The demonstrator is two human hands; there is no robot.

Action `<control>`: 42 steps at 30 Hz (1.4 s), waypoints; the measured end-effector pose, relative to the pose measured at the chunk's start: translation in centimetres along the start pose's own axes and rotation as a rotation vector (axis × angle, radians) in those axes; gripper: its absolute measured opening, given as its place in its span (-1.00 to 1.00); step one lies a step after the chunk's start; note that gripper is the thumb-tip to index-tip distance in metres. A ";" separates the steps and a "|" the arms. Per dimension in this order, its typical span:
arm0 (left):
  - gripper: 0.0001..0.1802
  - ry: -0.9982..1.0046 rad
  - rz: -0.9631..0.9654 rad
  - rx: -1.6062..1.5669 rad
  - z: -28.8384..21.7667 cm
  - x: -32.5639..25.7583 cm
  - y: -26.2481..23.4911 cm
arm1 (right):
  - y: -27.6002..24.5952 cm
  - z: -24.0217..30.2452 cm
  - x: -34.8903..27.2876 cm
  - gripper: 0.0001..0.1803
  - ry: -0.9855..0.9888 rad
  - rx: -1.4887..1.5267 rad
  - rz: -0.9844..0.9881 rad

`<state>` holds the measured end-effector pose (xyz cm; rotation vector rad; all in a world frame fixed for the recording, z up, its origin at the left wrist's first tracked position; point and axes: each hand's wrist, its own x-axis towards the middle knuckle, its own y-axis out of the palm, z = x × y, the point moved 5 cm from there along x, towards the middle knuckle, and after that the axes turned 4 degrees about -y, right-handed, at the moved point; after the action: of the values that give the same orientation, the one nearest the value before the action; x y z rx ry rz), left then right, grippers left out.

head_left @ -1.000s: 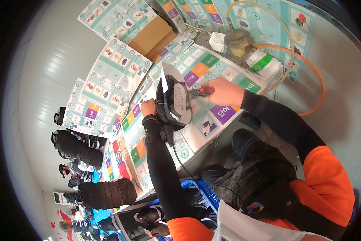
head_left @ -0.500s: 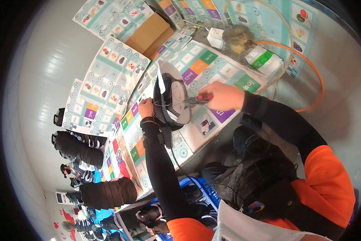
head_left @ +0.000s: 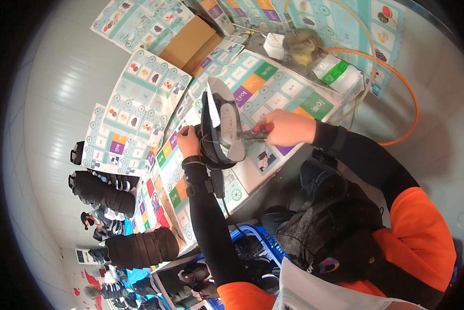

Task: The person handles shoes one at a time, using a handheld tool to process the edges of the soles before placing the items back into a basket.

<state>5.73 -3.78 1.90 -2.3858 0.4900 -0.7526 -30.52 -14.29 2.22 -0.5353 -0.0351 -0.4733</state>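
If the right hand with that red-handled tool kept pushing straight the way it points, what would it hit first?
Most likely the pale insole of the black shoe: the right hand aims the red-handled tool leftward at it, the tip apparently touching already. Behind is the left hand.

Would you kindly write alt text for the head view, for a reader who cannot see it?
A person's left hand steadies a black shoe, sole up, while the right hand presses a red-handled tool against its pale sole. Beneath lies a table covered in colourful printed sheets, with a cardboard box and an orange hose beyond.
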 end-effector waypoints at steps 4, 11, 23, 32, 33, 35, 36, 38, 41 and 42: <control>-0.60 -0.061 0.024 -0.086 -2.0 -1.6 1.2 | -1.7 -1.1 -1.0 -0.68 -0.011 -0.058 -0.167; -0.62 -0.032 -0.029 -0.145 -1.0 -1.4 0.0 | -0.9 -0.9 -1.1 -0.72 -0.078 -0.135 -0.201; -0.71 -0.161 -0.020 -0.848 -7.5 -6.9 -3.5 | -3.8 1.5 -4.2 -0.63 -0.068 0.088 -0.250; -0.61 -0.213 0.296 -1.073 -1.8 -3.9 0.7 | -2.2 -0.2 -0.9 -0.64 -0.052 -0.077 -0.205; -0.59 -0.255 0.289 -1.123 -1.4 -4.2 1.3 | -2.5 -0.5 -0.6 -0.65 -0.041 -0.138 -0.277; -0.59 -0.268 0.342 -1.144 -1.4 -4.6 1.7 | -2.9 -1.0 -0.7 -0.71 -0.024 -0.203 -0.365; -0.59 -0.263 0.373 -1.148 -1.5 -4.6 1.9 | -3.0 -1.3 -0.9 -0.71 -0.012 -0.202 -0.367; -0.59 -0.257 0.363 -1.109 -1.4 -4.6 1.0 | -2.2 -1.4 -0.6 -0.83 -0.005 -0.144 -0.179; -0.61 -0.282 0.485 -1.093 -1.8 -4.6 0.6 | -1.6 -1.1 -0.8 -0.83 -0.048 -0.179 -0.267; -0.64 -0.305 0.504 -1.072 -1.9 -4.8 0.4 | -1.7 -1.3 -0.5 -0.83 -0.047 -0.179 -0.266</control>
<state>0.79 -2.51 0.93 -2.9838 1.5739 0.1994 -31.87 -15.99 1.87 -0.7222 -0.1112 -0.7282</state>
